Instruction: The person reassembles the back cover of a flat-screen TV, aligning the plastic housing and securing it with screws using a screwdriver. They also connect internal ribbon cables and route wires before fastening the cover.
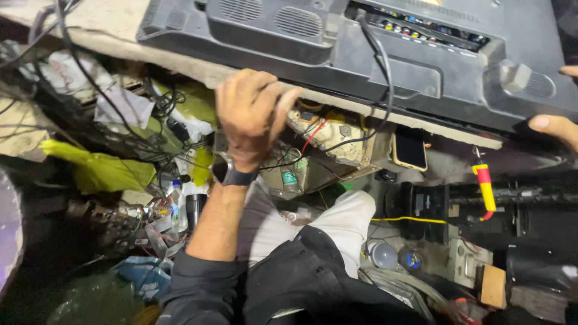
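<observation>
Overhead, we hold a large black plastic television casing (pixel 373 48), back side up, resting on the pale table edge (pixel 198 69). Our left hand (pixel 250 117) curls its fingers (pixel 283 105) over that edge below the casing. Our right hand (pixel 557 126) seems clamped on the casing's right end, mostly out of view.

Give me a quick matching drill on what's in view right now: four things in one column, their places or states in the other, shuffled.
Things:
1. left hand
2. right hand
3. black-screened smartphone
4. yellow-and-red-handled tool

Places or states:
A. upright under the bench edge, right of the smartphone
B. at the frame's right edge, fingertips on the set's lower edge
C. leaning under the bench edge, beside the open metal chassis
D. gripping the lower edge of the black plastic television back, watch on its wrist

Pairs: 1-D, 2-B, 3-C, 4-A
</observation>
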